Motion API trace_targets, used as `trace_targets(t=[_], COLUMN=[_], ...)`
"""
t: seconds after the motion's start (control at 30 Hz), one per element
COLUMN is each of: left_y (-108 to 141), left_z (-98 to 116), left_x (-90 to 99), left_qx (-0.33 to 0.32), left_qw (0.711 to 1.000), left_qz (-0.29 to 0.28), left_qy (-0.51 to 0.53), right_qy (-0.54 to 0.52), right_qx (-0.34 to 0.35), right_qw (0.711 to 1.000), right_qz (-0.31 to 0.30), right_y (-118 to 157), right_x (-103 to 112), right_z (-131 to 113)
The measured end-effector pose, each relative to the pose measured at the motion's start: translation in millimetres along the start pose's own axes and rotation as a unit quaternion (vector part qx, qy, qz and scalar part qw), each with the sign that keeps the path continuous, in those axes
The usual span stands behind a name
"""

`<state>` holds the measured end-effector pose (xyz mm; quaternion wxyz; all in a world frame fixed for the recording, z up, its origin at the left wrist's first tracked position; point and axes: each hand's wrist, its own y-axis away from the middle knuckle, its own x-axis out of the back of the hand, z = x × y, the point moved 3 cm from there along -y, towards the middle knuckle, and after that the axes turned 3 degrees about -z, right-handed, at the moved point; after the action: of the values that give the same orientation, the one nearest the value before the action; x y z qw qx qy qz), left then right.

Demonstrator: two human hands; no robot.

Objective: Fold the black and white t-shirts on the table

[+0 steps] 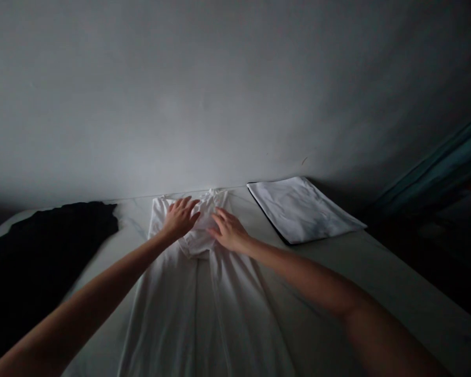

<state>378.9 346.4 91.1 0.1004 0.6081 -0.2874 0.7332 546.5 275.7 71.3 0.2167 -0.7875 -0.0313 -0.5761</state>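
A white garment (235, 303) with two long leg-like parts lies spread on the pale surface, its upper end near the wall. My left hand (180, 219) is over the upper left part of the garment, fingers apart and holding nothing. Just right of it, my right hand (228, 230) rests on or just above the cloth with its fingers spread. A small gap separates the two hands, and wrinkled white fabric shows between them.
Dark cloth (43, 256) lies at the left of the pale surface (317, 283). A folded white cloth (306, 212) with a dark edge lies at the back right. Behind stands a plain grey wall (180, 94). Bluish fabric (447, 157) shows at the far right.
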Motion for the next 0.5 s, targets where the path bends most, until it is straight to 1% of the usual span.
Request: trace_targets(t=[0.07,0.1,0.13,0.2,0.27,0.37,0.43,0.5], left_y=[25,37,49,70,90,116,127,131], left_z=[-5,-6,-5,0,7,22,31,38], left_x=[-5.6,-8.7,-11.0,-11.7,-6.9,1.4,1.8,0.6], left_qx=[-0.046,-0.065,-0.082,-0.111,-0.126,-0.129,-0.131,-0.121], left_qw=[0.998,0.996,0.994,0.987,0.984,0.983,0.982,0.985], left_qz=[-0.031,-0.049,-0.067,-0.095,-0.098,-0.085,-0.094,-0.094], left_qy=[0.017,0.028,0.04,0.064,0.084,0.098,0.095,0.081], right_qy=[-0.013,-0.02,-0.026,-0.033,-0.026,0.0,0.016,0.027], right_qx=[0.048,0.061,0.065,0.052,0.02,-0.016,-0.027,-0.045], right_qw=[0.998,0.997,0.996,0.995,0.997,0.997,0.995,0.995], right_qz=[-0.028,-0.044,-0.059,-0.078,-0.074,-0.075,-0.089,-0.09], right_y=[37,52,65,82,92,102,107,110], right_x=[-8,-10,-12,-12,-8,-4,-5,-5], right_z=[-21,-29,-35,-44,-50,-64,-76,-84])
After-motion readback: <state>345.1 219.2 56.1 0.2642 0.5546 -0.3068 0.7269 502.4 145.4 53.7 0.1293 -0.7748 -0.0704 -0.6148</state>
